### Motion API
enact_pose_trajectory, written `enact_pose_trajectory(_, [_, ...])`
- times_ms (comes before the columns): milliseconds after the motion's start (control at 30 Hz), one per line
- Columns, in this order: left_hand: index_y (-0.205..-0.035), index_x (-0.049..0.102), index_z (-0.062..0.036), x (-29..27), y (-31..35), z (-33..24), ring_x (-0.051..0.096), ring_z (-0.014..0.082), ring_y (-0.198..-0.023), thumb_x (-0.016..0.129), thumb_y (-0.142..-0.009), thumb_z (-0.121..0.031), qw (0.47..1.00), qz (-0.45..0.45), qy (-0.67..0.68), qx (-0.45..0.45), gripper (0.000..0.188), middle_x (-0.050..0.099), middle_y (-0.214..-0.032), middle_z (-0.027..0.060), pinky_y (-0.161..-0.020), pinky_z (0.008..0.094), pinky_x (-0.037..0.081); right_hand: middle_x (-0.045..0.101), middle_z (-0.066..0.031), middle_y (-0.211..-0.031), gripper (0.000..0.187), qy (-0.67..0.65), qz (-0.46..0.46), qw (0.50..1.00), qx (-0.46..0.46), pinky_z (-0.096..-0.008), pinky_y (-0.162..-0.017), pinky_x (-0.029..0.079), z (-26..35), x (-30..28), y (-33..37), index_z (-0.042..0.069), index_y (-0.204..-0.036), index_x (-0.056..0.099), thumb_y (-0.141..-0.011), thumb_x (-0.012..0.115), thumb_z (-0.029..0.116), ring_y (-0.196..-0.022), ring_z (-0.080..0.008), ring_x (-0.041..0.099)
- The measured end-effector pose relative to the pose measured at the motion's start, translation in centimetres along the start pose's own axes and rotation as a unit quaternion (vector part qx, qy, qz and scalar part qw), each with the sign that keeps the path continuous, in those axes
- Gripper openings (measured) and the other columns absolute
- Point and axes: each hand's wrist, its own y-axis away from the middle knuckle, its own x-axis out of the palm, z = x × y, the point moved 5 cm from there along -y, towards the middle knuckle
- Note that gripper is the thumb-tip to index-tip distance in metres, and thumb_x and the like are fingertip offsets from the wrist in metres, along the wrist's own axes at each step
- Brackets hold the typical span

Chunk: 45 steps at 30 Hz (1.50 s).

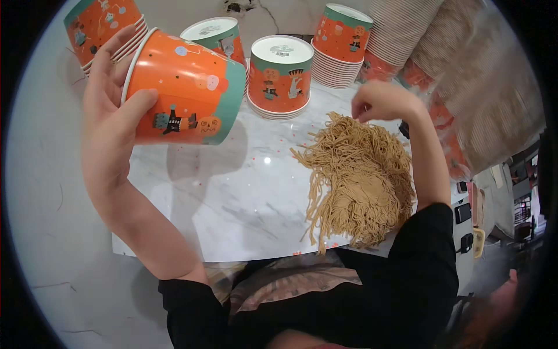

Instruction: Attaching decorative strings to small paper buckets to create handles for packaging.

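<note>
My left hand [110, 119] grips an orange paper tub [180, 87] with a green base band and cartoon figures. The tub is raised above the table and tipped on its side, white rim to the left and base to the right. Its inside is turned away from view. On the right side of the table lies a heap of tan, thin, stringy strands [363, 180]; whether they are noodles or shredded paper I cannot tell. Over the far edge of that heap is my right hand [381, 100], its fingers curled together. Anything between those fingertips is hidden.
Upside-down stacks of similar tubs stand along the back: one stack [282, 75] at centre, another [212, 32] behind the held tub, one at far left [104, 29] and one at back right [342, 43]. Plastic-wrapped tub stacks [453, 75] crowd the right. The marbled white table [250, 203] has small orange specks.
</note>
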Motion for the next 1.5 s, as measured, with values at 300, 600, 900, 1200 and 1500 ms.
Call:
enact_pose_trajectory(300, [-0.145,0.043,0.0014,0.5,0.2,1.3,0.063,0.0187,-0.115,0.050,-0.076,0.009,0.999,0.024,0.034,-0.017,0.069,0.062,-0.129,0.0179,-0.101,0.0312,0.049,0.068,-0.0102,-0.085,0.018,-0.115,-0.135,0.984,-0.001,-0.0354,-0.068,0.052,1.2,4.5,1.3,0.006,-0.088,0.074,-0.081,0.079,0.022,-0.076,-0.0228,0.066])
enact_pose_trajectory(600, [-0.144,0.045,-0.0015,0.3,0.0,1.1,0.064,0.0168,-0.111,0.047,-0.076,0.009,1.000,0.000,0.026,-0.006,0.069,0.065,-0.124,0.0160,-0.098,0.0304,0.051,0.060,-0.0033,-0.080,0.012,-0.183,-0.177,0.965,-0.064,-0.0277,-0.066,0.046,2.2,2.7,-0.3,0.002,-0.087,0.064,-0.089,0.070,0.011,-0.075,-0.0125,0.057])
enact_pose_trajectory(900, [-0.147,0.041,-0.0011,0.4,-0.2,1.5,0.063,0.0205,-0.115,0.048,-0.073,0.011,0.999,-0.017,0.044,-0.024,0.075,0.061,-0.132,0.0194,-0.100,0.0318,0.049,0.068,-0.0011,-0.090,0.017,-0.263,-0.428,0.838,-0.214,-0.0227,-0.078,0.049,11.8,-13.7,-2.8,-0.001,-0.101,0.067,-0.100,0.062,0.016,-0.086,-0.0062,0.061])
enact_pose_trajectory(1200, [-0.148,0.042,-0.0015,-0.8,-0.5,1.3,0.061,0.0190,-0.111,0.045,-0.069,0.010,0.999,-0.025,0.026,-0.001,0.079,0.062,-0.121,0.0130,-0.102,0.0302,0.046,0.063,-0.0075,-0.083,0.027,-0.408,-0.354,0.776,-0.326,-0.0250,-0.057,0.043,25.4,-21.5,-5.2,-0.005,-0.104,0.066,-0.098,0.062,0.021,-0.062,-0.0098,0.052])
enact_pose_trajectory(1500, [-0.129,0.063,0.0027,-1.1,-0.3,1.0,0.061,0.0110,-0.103,0.043,-0.069,0.019,0.998,0.017,0.053,-0.026,0.065,0.067,-0.111,0.0053,-0.095,0.0246,0.046,0.066,-0.0013,-0.087,0.018,-0.438,-0.459,0.706,-0.315,-0.0217,-0.072,0.052,16.8,-9.9,-5.7,-0.002,-0.115,0.063,-0.098,0.061,0.005,-0.079,-0.0062,0.063])
